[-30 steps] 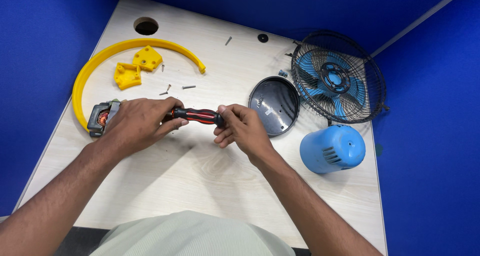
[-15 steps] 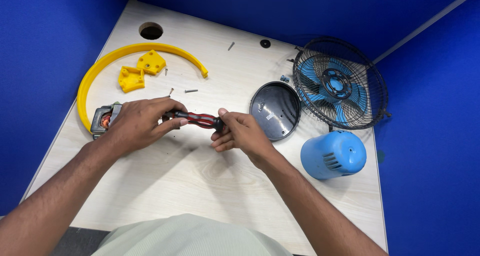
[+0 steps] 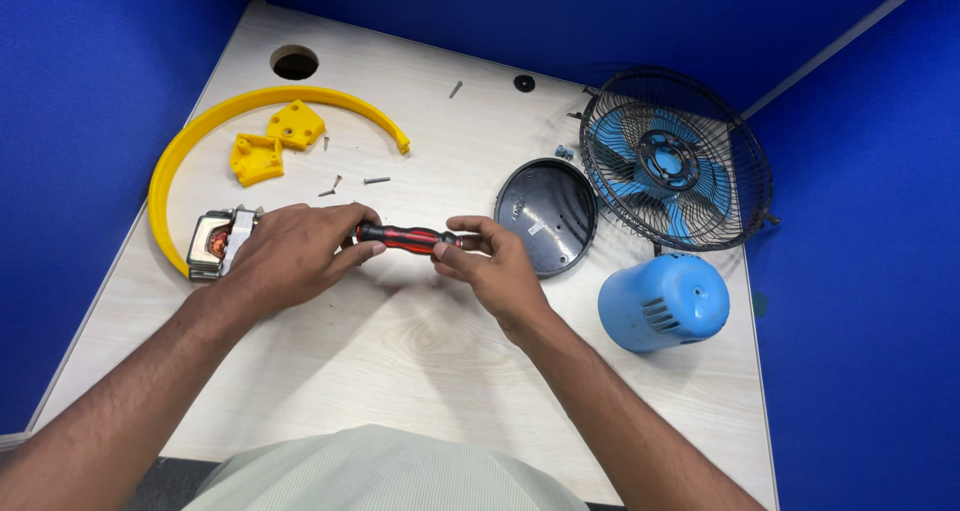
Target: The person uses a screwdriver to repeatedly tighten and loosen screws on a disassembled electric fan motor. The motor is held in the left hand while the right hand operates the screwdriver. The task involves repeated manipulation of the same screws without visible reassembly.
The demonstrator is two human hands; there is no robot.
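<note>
Centrally above the pale table (image 3: 420,341): red-and-black screwdriver handle (image 3: 405,238) lying level, gripped at both ends. Left hand (image 3: 290,251) curled round its left end, fingers closed on it; right hand (image 3: 490,266) pinching the right end between thumb and fingertips. Just left of the left hand, touching the knuckles or nearly so, small motor (image 3: 215,243) with copper windings. Further left and far, yellow ring (image 3: 160,186) curving round two yellow brackets (image 3: 275,141), loose screws (image 3: 350,183) beside them. Right of the hands, dark round cover (image 3: 550,216); beyond it, black wire fan guard (image 3: 680,161) with blue blades inside. Near right, blue motor housing (image 3: 665,301) on its side.
</note>
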